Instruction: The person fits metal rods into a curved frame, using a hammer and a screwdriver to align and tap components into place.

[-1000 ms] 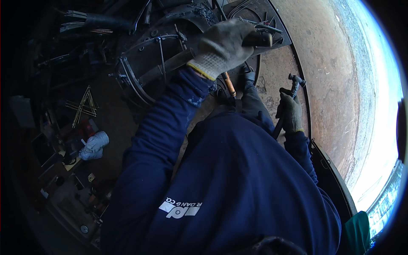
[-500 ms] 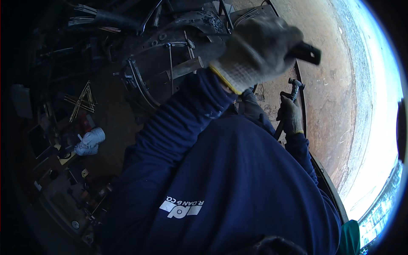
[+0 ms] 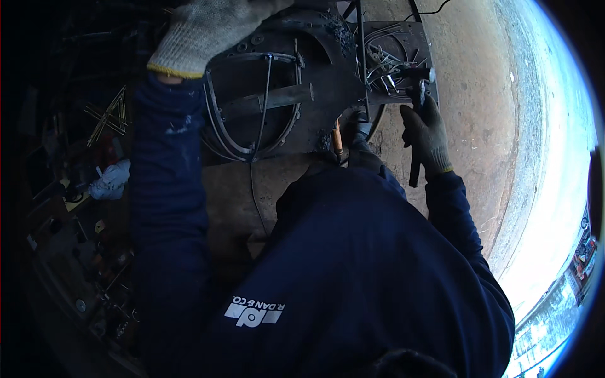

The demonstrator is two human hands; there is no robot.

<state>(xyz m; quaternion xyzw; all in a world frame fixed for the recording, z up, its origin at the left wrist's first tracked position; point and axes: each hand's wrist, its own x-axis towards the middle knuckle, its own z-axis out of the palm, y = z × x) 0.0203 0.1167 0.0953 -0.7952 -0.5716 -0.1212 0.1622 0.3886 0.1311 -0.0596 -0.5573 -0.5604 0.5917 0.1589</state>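
My right hand [image 3: 428, 135], in a grey glove, grips the dark handle of a hammer [image 3: 423, 74]. The hammer's head lies level with the near right part of a dark metal tray [image 3: 416, 38] that holds several thin rods and clamp-like tools. At the upper left, my gloved left hand [image 3: 208, 31] is raised beside a curved metal frame [image 3: 217, 120]. One of its digits stretches to the right, but the other fingers are cut off by the upper edge, so its hold is hidden. The frame rests on a dark metal tabletop [image 3: 328, 69], with a flat bar [image 3: 283, 99] across its middle.
A wooden-handled tool [image 3: 338, 140] stands at the tabletop's near edge, close to my shoe [image 3: 363, 126]. A thin cable [image 3: 253, 195] hangs down from the frame. Crossed thin rods [image 3: 110, 120] and a pale crumpled bag [image 3: 112, 181] lie at the left.
My left hand has swung leftward, away from the tray; the black handle-like piece in it is out of sight. My right hand has moved slightly forward with the hammer, and the view has shifted.
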